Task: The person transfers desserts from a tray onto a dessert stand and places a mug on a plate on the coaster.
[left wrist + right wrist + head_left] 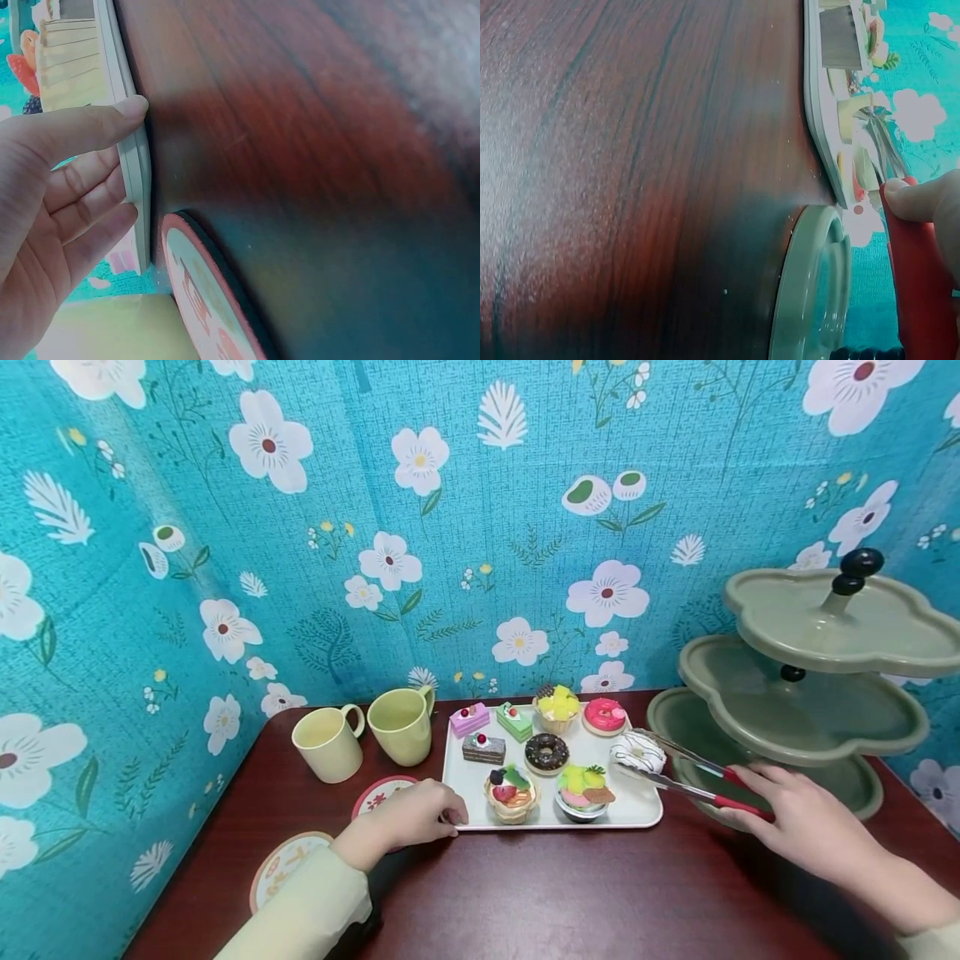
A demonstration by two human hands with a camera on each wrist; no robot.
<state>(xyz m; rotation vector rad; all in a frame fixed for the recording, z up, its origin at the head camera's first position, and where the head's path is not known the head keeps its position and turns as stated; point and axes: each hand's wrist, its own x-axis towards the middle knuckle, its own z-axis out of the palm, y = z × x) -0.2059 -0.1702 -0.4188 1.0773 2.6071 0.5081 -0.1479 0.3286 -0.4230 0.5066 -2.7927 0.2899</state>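
Observation:
My left hand (420,814) grips the front left corner of a white rectangular tray (633,808); in the left wrist view the thumb lies on the rim and the fingers curl at its side. With my right hand (806,818) I hold metal tongs with red handles (738,805). Their tips are around a white donut (639,752) with dark drizzle at the tray's right end. Also on the tray are a pink donut (602,713), a chocolate donut (546,752), several small cake slices (483,749) and fruit-topped tarts (512,800).
A green three-tier stand (817,718) rises close beside the tray, near my right hand. Two yellow mugs (327,747) stand at the back left. Round coasters (281,864) lie by my left arm. A blue floral cloth (465,527) hangs behind the dark wooden table (570,893).

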